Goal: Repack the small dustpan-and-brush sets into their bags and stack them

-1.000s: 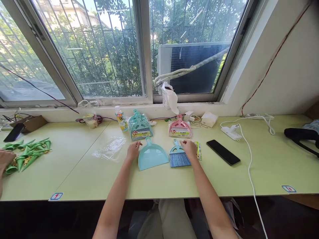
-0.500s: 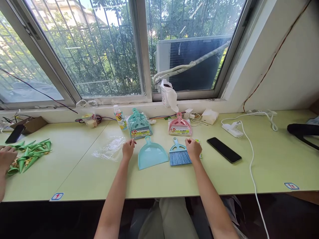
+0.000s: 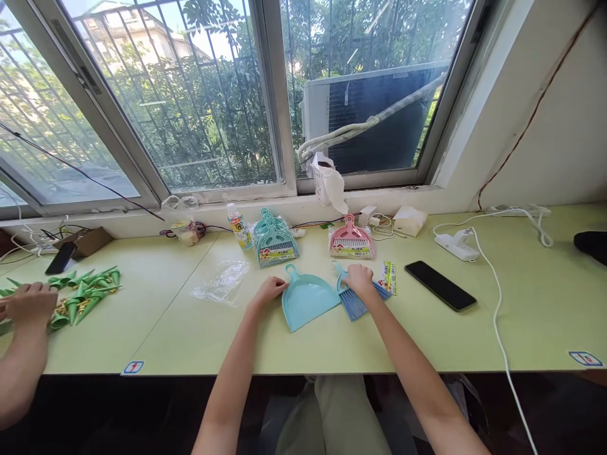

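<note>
A light blue dustpan (image 3: pixel 310 304) lies on the table in front of me, its looped handle pointing toward the window. My left hand (image 3: pixel 270 291) is closed at the dustpan's upper left rim, fingertips against the edge. Just right of the pan is a small blue hand brush (image 3: pixel 353 306), tilted, its handle leaning left. My right hand (image 3: pixel 360 279) is closed over the brush's upper body and hides part of it. A green and yellow label card (image 3: pixel 388 278) lies beside the brush's right end. Behind are wrapped green brush-and-dustpan sets (image 3: pixel 275 240) and a pink set (image 3: pixel 351 239).
A crumpled clear bag (image 3: pixel 222 282) lies left of the pan, a black phone (image 3: pixel 440 285) to the right. A bottle (image 3: pixel 239 226) and a power strip (image 3: pixel 456 246) stand farther back. At far left, another person's hand (image 3: pixel 33 306) touches green cones (image 3: pixel 78 297).
My right hand has taken hold of the brush and turned it, uncovering the label card. My left hand has moved in to the dustpan's rim, and the pan has turned slightly.
</note>
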The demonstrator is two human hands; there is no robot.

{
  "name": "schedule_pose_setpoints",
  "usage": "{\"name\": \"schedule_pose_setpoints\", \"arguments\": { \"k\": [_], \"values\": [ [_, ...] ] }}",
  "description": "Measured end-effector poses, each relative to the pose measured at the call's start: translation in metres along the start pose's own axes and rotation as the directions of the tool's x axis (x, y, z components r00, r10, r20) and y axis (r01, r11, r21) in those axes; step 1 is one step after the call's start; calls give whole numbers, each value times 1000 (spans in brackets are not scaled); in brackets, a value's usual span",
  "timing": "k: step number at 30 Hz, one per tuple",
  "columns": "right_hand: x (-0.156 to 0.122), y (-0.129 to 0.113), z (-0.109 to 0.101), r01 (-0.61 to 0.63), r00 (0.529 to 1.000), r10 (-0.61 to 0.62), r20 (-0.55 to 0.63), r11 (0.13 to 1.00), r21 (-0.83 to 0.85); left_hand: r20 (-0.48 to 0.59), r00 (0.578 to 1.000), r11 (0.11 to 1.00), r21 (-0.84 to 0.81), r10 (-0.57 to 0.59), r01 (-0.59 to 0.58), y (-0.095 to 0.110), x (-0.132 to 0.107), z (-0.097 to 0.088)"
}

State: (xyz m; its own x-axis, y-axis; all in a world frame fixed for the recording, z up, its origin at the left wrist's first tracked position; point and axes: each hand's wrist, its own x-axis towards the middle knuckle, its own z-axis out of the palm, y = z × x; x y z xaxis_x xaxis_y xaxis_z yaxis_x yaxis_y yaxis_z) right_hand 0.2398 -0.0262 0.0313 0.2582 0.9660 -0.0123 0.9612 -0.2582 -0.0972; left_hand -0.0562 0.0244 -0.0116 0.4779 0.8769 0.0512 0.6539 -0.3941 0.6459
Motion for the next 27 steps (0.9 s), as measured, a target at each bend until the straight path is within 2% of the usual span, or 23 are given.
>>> {"name": "schedule_pose_setpoints", "arguments": {
  "k": [5,8,10,13,16,17,19,21,22,24,27],
  "values": [
    [-11,2,-37,14,995,-12,-95,1000,19,60,998,999,-14,35,-34,13,-1,6],
    [-22,-8,-56,85,989,-83,-119,996,8,121,989,996,-10,85,-85,29,0,21],
    [-29,-19,-59,161,983,-162,-84,987,-24,124,988,995,15,95,-98,43,0,34],
    [-37,-36,-47,248,969,-248,21,966,-78,155,979,991,6,130,-132,59,-1,52],
    [-38,-47,-26,273,961,-266,79,957,-98,195,955,975,-20,222,-222,66,-3,57],
    [-38,-48,-21,273,961,-266,79,957,-98,160,957,969,15,242,-248,66,-3,55],
    [-37,-48,-13,275,961,-270,65,957,-93,-3,959,946,165,282,-277,61,-3,47],
    [-35,-47,-9,292,956,-288,54,953,-84,-183,915,891,358,360,-279,53,-3,38],
    [-34,-46,-8,303,953,-299,54,950,-77,-227,883,850,445,411,-282,50,-3,34],
    [-33,-45,-8,320,946,-317,61,945,-61,-207,842,758,576,498,-306,43,-2,29],
    [-33,-45,-6,339,940,-338,45,940,-31,-84,836,662,655,542,-363,39,1,32]
  ]
}}
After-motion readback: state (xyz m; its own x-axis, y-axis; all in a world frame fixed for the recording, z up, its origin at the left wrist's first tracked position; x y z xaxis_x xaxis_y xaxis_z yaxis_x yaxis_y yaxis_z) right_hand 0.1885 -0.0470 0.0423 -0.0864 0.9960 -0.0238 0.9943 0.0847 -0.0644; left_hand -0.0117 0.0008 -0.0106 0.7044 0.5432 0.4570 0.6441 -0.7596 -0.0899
